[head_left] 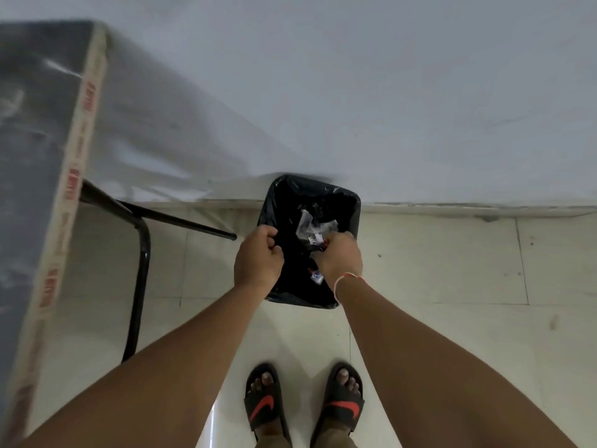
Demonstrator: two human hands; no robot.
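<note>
Below, both hands pinch the glossy black plastic bin liner point(284, 202): left hand point(258, 258) at its left rim, right hand point(339, 257) at its right rim.

Light: soft, even, greyish indoor. Glare: streak on floor point(210, 421) below left hand point(258, 263). Blur: table point(35, 140) far left of hand smeared. Edges: wide-angle bend. Bag point(350, 208) beside hand: black, detail lost.
</note>
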